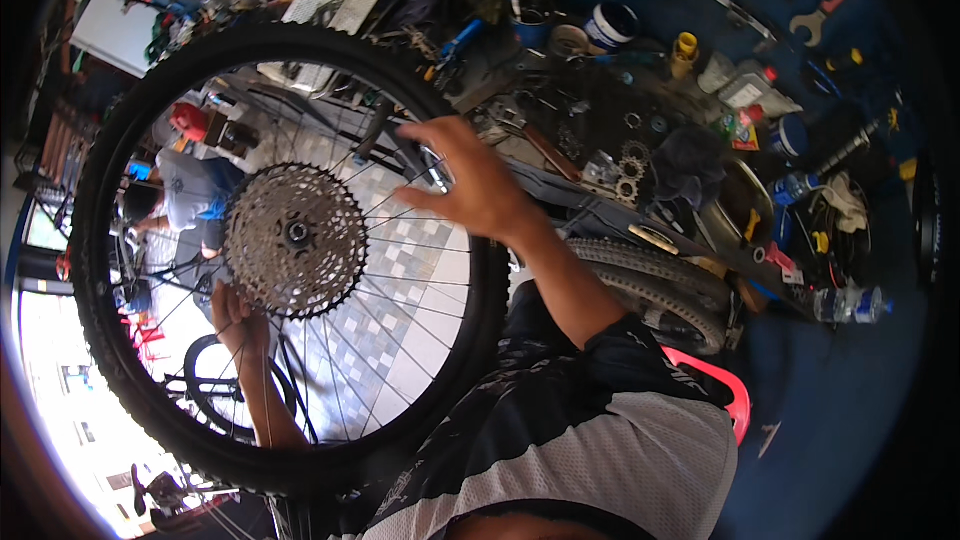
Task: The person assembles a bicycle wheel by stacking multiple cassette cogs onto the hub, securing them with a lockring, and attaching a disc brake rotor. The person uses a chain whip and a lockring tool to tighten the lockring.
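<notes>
A bicycle wheel (pixel 489 285) with a black knobbly tyre is up in front of me, its wide, many-toothed cassette (pixel 295 240) facing me. At the wheel's upper right side, my right hand (pixel 465 175) reaches over the tyre and rim, thumb and fingers apart above the spokes. A small shiny patch shows beyond its palm; I cannot make out what it is. Through the spokes, at the cassette's lower left edge, my left hand (pixel 238 322) is on the wheel's far side. Its fingers are bent and pressed together near the hub, and whatever they hold is hidden.
A cluttered workbench (pixel 545 152) with sprockets, tubs and bottles runs along the right and back. More tyres (pixel 655 285) lean below it, beside a red chair (pixel 725 390). Beyond the spokes, another person (pixel 190 190) crouches on the tiled floor, near another bicycle wheel (pixel 205 410).
</notes>
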A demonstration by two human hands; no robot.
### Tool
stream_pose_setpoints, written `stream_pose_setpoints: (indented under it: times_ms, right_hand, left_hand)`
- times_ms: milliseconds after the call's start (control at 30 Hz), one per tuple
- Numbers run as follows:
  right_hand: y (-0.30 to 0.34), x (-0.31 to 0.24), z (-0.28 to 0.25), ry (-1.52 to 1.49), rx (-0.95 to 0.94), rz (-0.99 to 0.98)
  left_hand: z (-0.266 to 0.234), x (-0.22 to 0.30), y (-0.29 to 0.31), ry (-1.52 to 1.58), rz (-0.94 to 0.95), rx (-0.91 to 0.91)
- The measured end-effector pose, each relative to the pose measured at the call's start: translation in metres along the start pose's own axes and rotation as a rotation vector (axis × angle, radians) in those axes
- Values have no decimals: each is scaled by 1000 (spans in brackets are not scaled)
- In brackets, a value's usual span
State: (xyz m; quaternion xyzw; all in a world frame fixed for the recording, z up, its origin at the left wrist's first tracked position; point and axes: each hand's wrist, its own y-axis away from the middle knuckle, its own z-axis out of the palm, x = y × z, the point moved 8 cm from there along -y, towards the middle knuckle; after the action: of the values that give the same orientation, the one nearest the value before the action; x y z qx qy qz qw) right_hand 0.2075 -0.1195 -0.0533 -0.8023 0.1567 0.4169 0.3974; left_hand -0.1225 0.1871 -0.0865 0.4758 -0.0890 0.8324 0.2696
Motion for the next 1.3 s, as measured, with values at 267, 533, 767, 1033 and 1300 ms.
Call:
stream_pose_setpoints:
  times_ms: [267, 533, 767, 1033, 1300]
  right_hand:
    - [140, 208, -203, 568, 384, 647]
    - [167, 225, -245, 942, 159, 1117]
    - [166, 222, -239, 1004, 62, 1231]
    - [178, 252, -248, 827, 79, 1133]
    - [167, 260, -252, 897, 33, 1053]
  left_hand:
    - [27, 2, 3, -11, -57, -22]
    - [19, 6, -4, -25, -28, -63]
    - [14, 6, -5, -50, -2, -18]
    - [10, 4, -8, -17, -13, -82]
    - [17, 4, -1, -31, 8, 13]
